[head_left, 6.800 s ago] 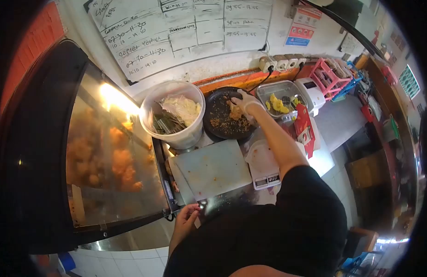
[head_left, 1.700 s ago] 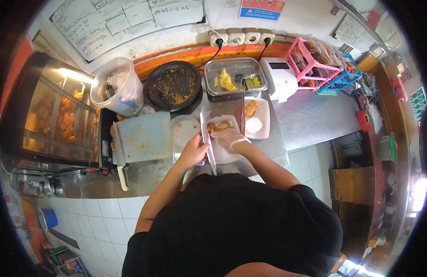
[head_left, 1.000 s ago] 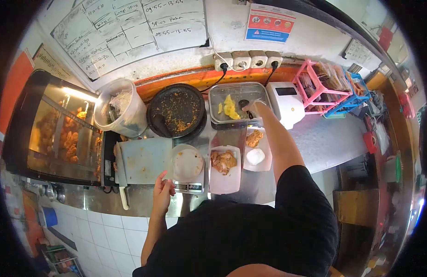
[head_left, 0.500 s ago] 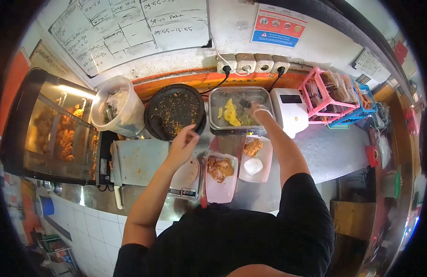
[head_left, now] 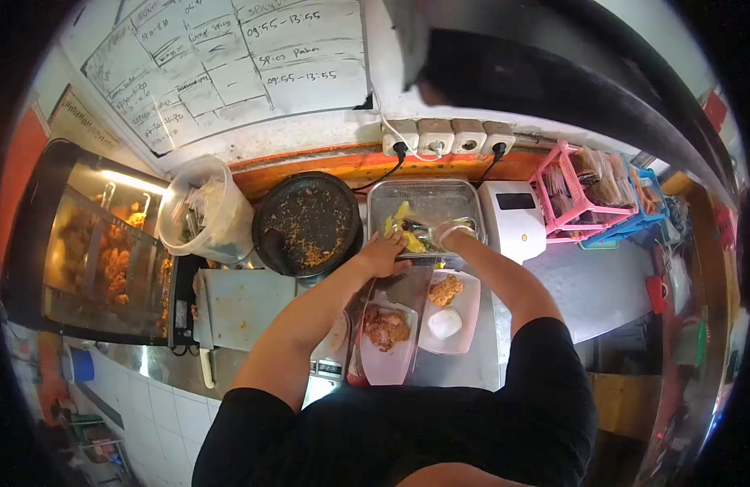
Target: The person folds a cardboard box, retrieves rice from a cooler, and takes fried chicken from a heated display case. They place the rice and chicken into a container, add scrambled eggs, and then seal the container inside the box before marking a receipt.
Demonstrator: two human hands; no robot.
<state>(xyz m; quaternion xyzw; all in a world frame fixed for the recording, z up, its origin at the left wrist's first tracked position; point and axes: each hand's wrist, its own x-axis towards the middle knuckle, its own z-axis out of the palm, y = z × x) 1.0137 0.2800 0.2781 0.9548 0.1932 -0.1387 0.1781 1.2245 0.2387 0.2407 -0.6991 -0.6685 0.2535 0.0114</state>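
My left hand (head_left: pixel 383 252) rests at the front left rim of a clear container (head_left: pixel 380 198), fingers spread beside yellow food pieces (head_left: pixel 402 221). Inside the container, my right hand (head_left: pixel 453 233) is closed around a dark utensil (head_left: pixel 421 230), partly hidden, whose end meets the yellow pieces. Just in front stand two pink trays. The left tray (head_left: pixel 392 371) holds shredded brown meat (head_left: pixel 386 328). A fried piece (head_left: pixel 446 290) and a white mound (head_left: pixel 445 323) lie in the right tray (head_left: pixel 470 303).
A dark stone mortar (head_left: pixel 261 217) with crumbs and a pestle stands left of the container. Further left are a cutting board (head_left: pixel 245 304), a knife (head_left: pixel 207 367), a tub (head_left: pixel 243 215) and a lit display case (head_left: pixel 22 243). A white device (head_left: pixel 513 227) and pink basket (head_left: pixel 586 213) stand right.
My left hand has moved from over the mortar to the container's front rim. My right hand has shifted down and slightly left within the container. The camera view has tilted upward.
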